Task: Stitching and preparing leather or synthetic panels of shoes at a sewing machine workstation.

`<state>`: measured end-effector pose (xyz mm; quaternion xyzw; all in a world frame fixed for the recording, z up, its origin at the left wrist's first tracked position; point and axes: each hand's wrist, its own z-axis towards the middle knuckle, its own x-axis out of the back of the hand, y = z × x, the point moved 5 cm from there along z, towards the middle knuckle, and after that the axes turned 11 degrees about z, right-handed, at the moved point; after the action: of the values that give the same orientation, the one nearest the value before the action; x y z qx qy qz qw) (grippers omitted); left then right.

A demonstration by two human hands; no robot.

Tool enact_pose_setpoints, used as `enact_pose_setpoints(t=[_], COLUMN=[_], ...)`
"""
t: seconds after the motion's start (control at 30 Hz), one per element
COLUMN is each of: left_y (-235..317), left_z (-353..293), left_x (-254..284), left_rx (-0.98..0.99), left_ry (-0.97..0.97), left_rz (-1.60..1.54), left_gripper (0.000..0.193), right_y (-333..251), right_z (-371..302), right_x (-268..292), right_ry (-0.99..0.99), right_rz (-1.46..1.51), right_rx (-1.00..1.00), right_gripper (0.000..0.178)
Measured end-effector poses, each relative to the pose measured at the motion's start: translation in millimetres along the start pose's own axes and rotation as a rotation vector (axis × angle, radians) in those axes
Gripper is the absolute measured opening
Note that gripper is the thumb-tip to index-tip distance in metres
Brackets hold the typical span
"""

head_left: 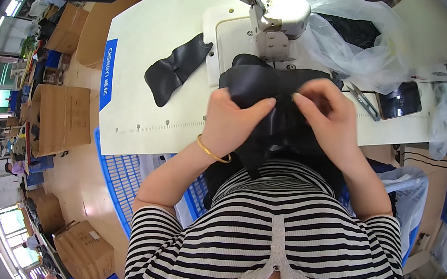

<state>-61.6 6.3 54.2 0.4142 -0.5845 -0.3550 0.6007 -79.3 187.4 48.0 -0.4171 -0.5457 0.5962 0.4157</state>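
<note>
A black, smooth, leather-like piece (255, 81) is spread between my hands at the table's front edge, just before the sewing machine head (281, 24). My left hand (230, 122) grips its left side, thumb on top and fingers tucked out of sight beneath. On the other side my right hand (328, 113) has its thumb and curled fingers on the piece, the fingertips partly hidden. Part of the black material hangs down toward my lap. A second black piece (173, 71), with a narrowed middle, lies on the white sewing table (136, 106) to the left.
Right of the machine are metal thread snips (365, 102), a dark phone (399, 101) and a clear plastic bag (330, 43) with black material inside. A blue plastic basket (119, 181) stands below the table's left edge. Cardboard boxes (62, 118) occupy the floor farther left.
</note>
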Motion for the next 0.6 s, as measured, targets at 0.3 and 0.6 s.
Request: enact_pose_setpoints(t=[0.3,0.6], left_y=[39,40], left_z=[-22,-18], left_x=[-9,5], left_rx=[0.190,0.119], left_ry=[-0.133,-0.098], left_rz=[-0.773,-0.314], left_gripper=[0.029,0.029], right_y=[28,-3], right_z=[-52,-34], right_x=[-41,-18], right_ry=[-0.215,0.196], right_rz=[0.877,0.575], right_rx=[-0.149,0.039], right_gripper=[0.036,0.026])
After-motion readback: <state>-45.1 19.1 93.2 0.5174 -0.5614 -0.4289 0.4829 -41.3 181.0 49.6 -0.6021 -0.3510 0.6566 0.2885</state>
